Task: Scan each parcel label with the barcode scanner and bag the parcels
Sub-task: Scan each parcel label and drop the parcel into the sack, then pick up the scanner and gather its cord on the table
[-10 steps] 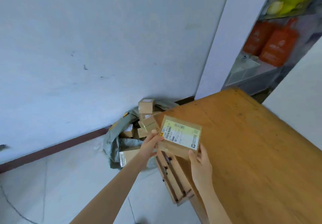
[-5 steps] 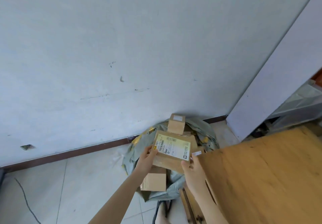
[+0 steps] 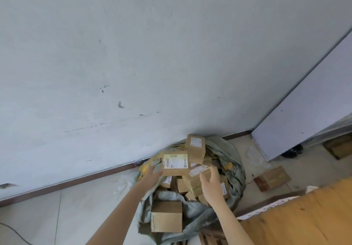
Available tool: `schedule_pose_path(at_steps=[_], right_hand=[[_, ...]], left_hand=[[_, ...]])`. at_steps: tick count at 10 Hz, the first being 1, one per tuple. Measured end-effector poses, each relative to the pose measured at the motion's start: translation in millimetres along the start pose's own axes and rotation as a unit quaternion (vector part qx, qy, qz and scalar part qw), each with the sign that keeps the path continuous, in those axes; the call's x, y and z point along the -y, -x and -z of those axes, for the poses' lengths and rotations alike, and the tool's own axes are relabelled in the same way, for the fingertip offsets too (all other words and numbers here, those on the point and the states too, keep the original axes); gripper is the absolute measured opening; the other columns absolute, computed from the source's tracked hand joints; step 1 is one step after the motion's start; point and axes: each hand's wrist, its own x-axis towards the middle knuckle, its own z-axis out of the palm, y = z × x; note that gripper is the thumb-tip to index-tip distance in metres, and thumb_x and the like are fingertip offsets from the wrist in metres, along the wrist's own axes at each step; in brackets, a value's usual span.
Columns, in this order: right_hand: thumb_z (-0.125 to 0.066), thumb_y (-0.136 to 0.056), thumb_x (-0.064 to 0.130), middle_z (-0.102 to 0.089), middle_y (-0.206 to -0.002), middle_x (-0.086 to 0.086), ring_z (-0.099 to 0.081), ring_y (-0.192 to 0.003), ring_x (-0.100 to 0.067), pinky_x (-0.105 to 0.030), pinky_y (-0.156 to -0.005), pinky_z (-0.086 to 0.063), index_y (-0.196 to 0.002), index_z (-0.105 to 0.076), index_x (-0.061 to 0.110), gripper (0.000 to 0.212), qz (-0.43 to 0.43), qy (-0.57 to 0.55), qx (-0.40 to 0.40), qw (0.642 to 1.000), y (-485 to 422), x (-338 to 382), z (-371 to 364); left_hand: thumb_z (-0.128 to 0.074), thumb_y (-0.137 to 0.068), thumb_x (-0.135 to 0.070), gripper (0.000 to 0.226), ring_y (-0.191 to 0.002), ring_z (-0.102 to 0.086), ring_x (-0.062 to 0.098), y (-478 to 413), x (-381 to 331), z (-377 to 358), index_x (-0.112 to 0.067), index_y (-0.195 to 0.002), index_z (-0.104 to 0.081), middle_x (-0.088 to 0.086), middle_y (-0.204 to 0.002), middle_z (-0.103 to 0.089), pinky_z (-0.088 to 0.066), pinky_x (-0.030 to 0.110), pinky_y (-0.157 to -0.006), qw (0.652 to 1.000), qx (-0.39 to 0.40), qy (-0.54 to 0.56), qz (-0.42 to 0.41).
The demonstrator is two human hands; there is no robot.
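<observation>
A flat brown parcel (image 3: pixel 175 168) with a yellow-white label is over the open grey-green bag (image 3: pixel 233 161) on the floor by the wall. My left hand (image 3: pixel 151 175) grips the parcel's lower left corner. My right hand (image 3: pixel 209 181) is off the parcel, just to its right, with its fingers apart and nothing in them. Its fingertips are close to a small parcel with a white label (image 3: pixel 199 169) lying in the bag. The bag holds several cardboard parcels, one box (image 3: pixel 195 147) on top at the back. No barcode scanner is in view.
A plain box (image 3: pixel 166 216) lies on the bag's near fold. The wooden table (image 3: pixel 304 218) fills the bottom right corner. A flat piece of cardboard (image 3: pixel 274 177) lies on the floor to the right. A white panel (image 3: pixel 304 111) stands at the right.
The view swung left and down from the table to the bag. Both hands carried the labelled parcel over the bag, and my right hand has let go of it.
</observation>
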Motion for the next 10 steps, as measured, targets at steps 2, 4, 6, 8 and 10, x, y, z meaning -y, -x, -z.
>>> schedule_pose_path(at_steps=[2, 4, 6, 8, 10], right_hand=[[-0.047, -0.099, 0.026, -0.034, -0.152, -0.012, -0.033, -0.14, -0.027, -0.038, -0.112, -0.029, -0.147, -0.031, 0.008, 0.054, -0.078, 0.01, -0.068, 0.995, 13, -13, -14], [-0.049, -0.098, 0.025, -0.04, -0.148, -0.011, -0.038, -0.137, -0.024, -0.035, -0.112, -0.031, -0.144, -0.036, 0.008, 0.051, -0.116, -0.054, -0.167, 0.978, 58, 2, -44], [-0.05, -0.097, 0.034, -0.044, -0.143, -0.004, -0.045, -0.128, -0.019, -0.032, -0.105, -0.037, -0.139, -0.04, 0.018, 0.047, -0.161, -0.095, -0.292, 0.938, 132, 6, -32], [-0.048, -0.096, 0.04, -0.041, -0.141, -0.002, -0.05, -0.107, -0.013, -0.023, -0.088, -0.036, -0.136, -0.042, 0.021, 0.045, -0.216, -0.08, -0.424, 0.876, 234, -38, 33], [-0.05, -0.096, 0.039, -0.043, -0.133, -0.005, -0.055, -0.104, -0.021, -0.031, -0.084, -0.043, -0.132, -0.045, 0.018, 0.042, -0.269, -0.057, -0.491, 0.827, 347, -111, 103]], left_hand=[[-0.044, -0.1, -0.037, 0.059, -0.132, -0.038, 0.029, -27, 9, 25, -0.01, -0.149, -0.025, 0.012, -0.148, -0.036, -0.031, 0.033, -0.093, 0.994, 0.027, -0.084, 0.065], [-0.047, -0.099, -0.022, 0.037, -0.12, -0.052, 0.038, -38, -22, 31, 0.002, -0.127, -0.053, 0.026, -0.128, -0.054, -0.042, 0.039, -0.093, 0.974, 0.113, -0.192, -0.026], [-0.051, -0.097, -0.008, 0.02, -0.095, -0.05, 0.024, 14, -57, -48, -0.014, -0.08, -0.059, 0.003, -0.084, -0.058, -0.046, 0.025, -0.079, 0.912, 0.262, -0.268, -0.166], [-0.05, -0.097, -0.025, 0.016, -0.096, -0.059, 0.023, 123, -64, -184, -0.017, -0.099, -0.063, 0.005, -0.102, -0.064, -0.048, 0.035, -0.089, 0.716, 0.396, -0.448, -0.36], [-0.043, -0.098, -0.035, 0.029, -0.091, -0.064, 0.022, 257, -29, -299, -0.019, -0.113, -0.061, 0.002, -0.104, -0.067, -0.054, 0.04, -0.083, 0.562, 0.412, -0.536, -0.476]])
